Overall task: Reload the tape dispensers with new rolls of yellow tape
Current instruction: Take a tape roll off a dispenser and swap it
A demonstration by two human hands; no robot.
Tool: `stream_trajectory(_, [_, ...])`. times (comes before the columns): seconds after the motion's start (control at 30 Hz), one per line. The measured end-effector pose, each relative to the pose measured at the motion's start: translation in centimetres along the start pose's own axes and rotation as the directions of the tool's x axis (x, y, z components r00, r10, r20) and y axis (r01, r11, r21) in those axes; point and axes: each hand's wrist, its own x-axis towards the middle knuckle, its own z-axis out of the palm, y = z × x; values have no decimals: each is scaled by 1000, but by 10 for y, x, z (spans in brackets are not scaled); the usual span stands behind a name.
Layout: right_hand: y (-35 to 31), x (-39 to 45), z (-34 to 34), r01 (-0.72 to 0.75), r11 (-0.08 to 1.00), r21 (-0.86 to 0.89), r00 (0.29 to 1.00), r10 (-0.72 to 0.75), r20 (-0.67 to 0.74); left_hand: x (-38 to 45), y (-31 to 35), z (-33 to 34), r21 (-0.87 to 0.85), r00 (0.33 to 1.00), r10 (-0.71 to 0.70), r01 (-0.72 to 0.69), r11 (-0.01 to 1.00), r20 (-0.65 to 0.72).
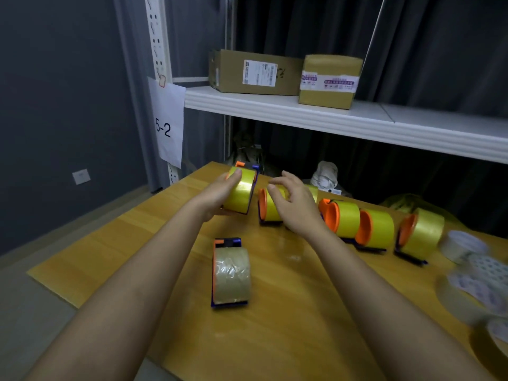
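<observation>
Wooden table (pixel 275 339), 6 dispensers (pixel 230 273), left hand (pixel 220 192) gripping 1.

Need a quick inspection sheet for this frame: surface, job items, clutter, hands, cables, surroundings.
Surface: wooden table, yellowish top.
Job's things: dispenser with yellow tape in the left hand; four loaded dispensers in a row to the right; near dispenser holds a brownish roll.
Clutter: pale rolls at the right edge, blurred.
Hands: left hand grips the yellow roll; right hand hovers open over the first dispenser in the row.
Cables: nothing seen.
Surroundings: white shelf with two boxes; paper sign reading 5-2; dark curtain behind.
</observation>
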Motion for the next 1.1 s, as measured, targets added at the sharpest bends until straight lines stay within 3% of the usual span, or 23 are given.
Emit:
stream_trajectory(0.13, [17, -3, -6, 156, 909, -387, 988, -140, 68, 22, -15, 1, 161, 992, -114, 121, 980, -51])
stream_trajectory(0.3, [29, -12, -5, 264, 835, -483, 964, -239, 116, 33, -26, 2, 279, 991, -128, 132, 951, -31])
stream_trajectory(0.5, [29, -30, 5, 308, 859, -409, 951, -278, 133, 31, -28, -2, 414, 995, -45, 76, 907, -84])
stream_trajectory(0.6, [21, -43, 10, 186, 969, -161, 947, -133, 293, 21, -25, -9, 486, 992, 50, 12, 874, -115])
stream_trajectory(0.67, [12, -52, 11, 9, 998, 65, 881, -39, 471, 7, -22, -11, 519, 988, 105, -34, 854, -109])
stream_trajectory(0.7, [9, -56, 13, -25, 996, 89, 840, -27, 542, -1, -21, -12, 527, 988, 116, -46, 848, -102])
stream_trajectory(0.8, [1, -68, 21, 55, 998, 32, 762, -63, 645, -26, -20, -14, 526, 991, 102, -45, 849, -81])
stream_trajectory(1.0, [-4, -94, 18, 22, 993, 113, 886, -72, 458, -86, -16, 5, 420, 971, 190, -114, 900, -144])
stream_trajectory(1.1, [-5, -110, 3, -36, 982, 186, 969, -11, 248, -112, -10, 28, 411, 969, 222, -159, 898, -109])
